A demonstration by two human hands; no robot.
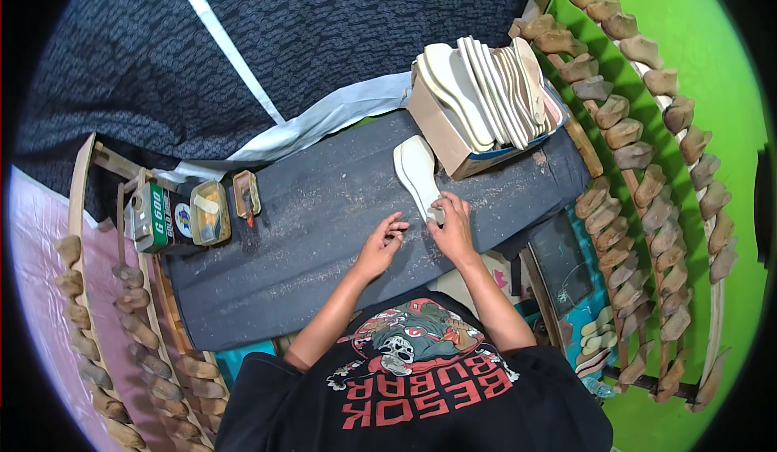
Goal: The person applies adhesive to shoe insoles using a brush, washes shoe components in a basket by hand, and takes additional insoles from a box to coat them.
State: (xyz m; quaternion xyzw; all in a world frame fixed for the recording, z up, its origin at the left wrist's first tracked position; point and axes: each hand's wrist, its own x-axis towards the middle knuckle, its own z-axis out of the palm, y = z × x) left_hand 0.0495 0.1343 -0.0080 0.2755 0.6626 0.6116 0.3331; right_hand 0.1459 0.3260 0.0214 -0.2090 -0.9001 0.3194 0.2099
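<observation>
A cream shoe sole (pixel 415 169) lies on the dark-covered table, its broad end pointing away from me; its edge looks double, and I cannot tell whether a second sole lies under it. My right hand (pixel 455 229) grips the near, narrow end, thumb and fingertips bent around it and partly hiding it. Just left of that end, my left hand (pixel 379 250) hovers with loosely curled fingers apart and nothing in them. Beyond the sole stands a cardboard box (pixel 437 131) packed with several upright cream soles (pixel 492 88).
At the table's left end stand a green and black metal can (pixel 155 219), a yellowish tub (pixel 211 213) and a small orange-brown tray (pixel 245 194). Wooden racks of shoe lasts (pixel 634 157) flank both sides. Dusty crumbs dot the table cover (pixel 316 209). More soles (pixel 597 340) lie low at right.
</observation>
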